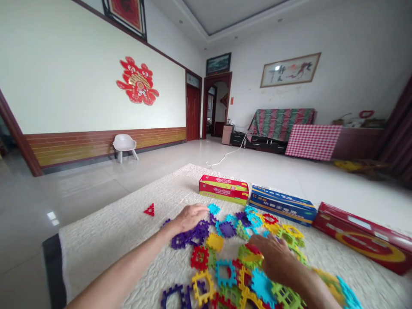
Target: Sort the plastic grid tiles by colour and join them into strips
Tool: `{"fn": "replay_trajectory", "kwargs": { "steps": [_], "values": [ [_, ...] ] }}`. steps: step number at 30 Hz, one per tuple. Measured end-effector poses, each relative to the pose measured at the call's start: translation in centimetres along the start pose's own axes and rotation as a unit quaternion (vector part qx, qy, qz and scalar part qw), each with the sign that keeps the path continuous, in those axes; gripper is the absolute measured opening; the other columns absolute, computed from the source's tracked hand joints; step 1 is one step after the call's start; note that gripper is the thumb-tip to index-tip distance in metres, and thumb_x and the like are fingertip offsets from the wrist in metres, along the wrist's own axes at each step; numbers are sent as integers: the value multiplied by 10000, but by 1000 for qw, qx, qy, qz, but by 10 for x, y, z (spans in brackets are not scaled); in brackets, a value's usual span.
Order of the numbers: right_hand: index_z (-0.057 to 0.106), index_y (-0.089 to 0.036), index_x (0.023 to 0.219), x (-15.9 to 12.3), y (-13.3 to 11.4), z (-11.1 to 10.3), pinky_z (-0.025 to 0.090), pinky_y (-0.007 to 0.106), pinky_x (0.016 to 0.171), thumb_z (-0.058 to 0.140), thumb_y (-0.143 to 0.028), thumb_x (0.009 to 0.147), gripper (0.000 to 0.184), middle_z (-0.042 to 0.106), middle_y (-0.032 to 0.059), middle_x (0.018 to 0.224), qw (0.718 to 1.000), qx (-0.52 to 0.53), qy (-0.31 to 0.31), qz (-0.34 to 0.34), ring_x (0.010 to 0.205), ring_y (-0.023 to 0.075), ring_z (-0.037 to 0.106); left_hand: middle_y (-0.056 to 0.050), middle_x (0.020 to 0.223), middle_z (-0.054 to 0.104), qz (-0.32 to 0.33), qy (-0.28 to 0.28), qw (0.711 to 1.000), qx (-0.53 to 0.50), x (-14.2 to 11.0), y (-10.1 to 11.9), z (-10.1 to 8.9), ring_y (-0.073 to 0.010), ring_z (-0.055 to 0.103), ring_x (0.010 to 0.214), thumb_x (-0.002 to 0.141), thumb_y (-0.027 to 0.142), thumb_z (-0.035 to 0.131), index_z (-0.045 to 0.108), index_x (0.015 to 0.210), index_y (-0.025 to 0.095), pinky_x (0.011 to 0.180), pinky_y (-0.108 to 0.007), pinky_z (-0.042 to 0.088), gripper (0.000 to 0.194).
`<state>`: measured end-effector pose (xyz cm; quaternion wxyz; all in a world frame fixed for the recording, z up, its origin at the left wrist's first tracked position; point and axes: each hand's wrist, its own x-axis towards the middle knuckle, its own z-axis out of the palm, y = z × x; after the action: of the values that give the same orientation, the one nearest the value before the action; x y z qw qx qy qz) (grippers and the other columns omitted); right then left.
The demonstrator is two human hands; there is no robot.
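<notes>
On the quilted cream mat [96,253], our two bare hands sit over a loose spread of interlocking plastic lattice tiles [225,253] in purple, cyan, yellow, red and green.

Left hand [189,218]: palm down, fingers pressed together and pointing right, resting on a cluster of purple tiles [189,236]. Its fingertips are just beside a cyan tile [213,209]. We see no clear pinch, and we can't tell whether it holds anything.

Right hand [273,257]: knuckles up, fingers curled down onto a green-and-red tile [250,255], touching it. The hand hides the contact, so we can't tell whether it's pinching or just pressing.

Between the hands lie a yellow tile [214,241] and a red tile [199,257]. More tiles run under the right forearm toward the bottom right of the view. A small red triangular piece [149,210] sits alone on the mat, well left of the left hand.

Past the tiles, in a row: a red-and-yellow box [223,189], a blue box [283,204] and a long red box [362,238].

Farther off on the tiled floor [80,193]: a white cable [225,156], a small white chair [125,143], a sofa under a striped cover [280,124] and a red gingham cloth [312,141]. On the walls, a red paper ornament [137,80] and a framed painting [290,69].
</notes>
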<state>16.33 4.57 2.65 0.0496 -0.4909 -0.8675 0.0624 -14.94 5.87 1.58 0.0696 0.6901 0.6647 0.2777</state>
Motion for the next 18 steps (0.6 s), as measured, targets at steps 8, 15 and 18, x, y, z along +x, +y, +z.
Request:
{"fn": "replay_trajectory", "kwargs": {
  "steps": [8, 15, 18],
  "values": [
    [449, -324, 1369, -7, -144, 15, 233, 566, 1135, 596, -210, 734, 661, 403, 10, 1490, 958, 149, -40, -241, 1384, 319, 303, -132, 1143, 664, -262, 38, 957, 115, -20, -109, -62, -304, 587, 1097, 866, 475, 422, 657, 1053, 181, 910, -400, 454, 420],
    [607, -226, 1125, -11, -194, 67, 285, 536, 1104, 559, -361, 839, 320, 613, 80, 1180, 953, 99, -36, -284, 1197, 291, 488, -39, 1196, 626, -99, 24, 988, 113, -37, -82, 17, -196, 520, 1169, 899, 408, 437, 643, 1042, 242, 1017, -281, 366, 302],
    [639, -208, 1016, -13, -165, 53, 319, 498, 1078, 589, -400, 804, 290, 618, 87, 1104, 964, 83, -3, -254, 1094, 276, 539, -62, 1142, 634, -34, 24, 995, 87, -33, -47, 42, -200, 533, 1133, 911, 379, 423, 654, 1033, 226, 1006, -299, 380, 303]
  ]
}}
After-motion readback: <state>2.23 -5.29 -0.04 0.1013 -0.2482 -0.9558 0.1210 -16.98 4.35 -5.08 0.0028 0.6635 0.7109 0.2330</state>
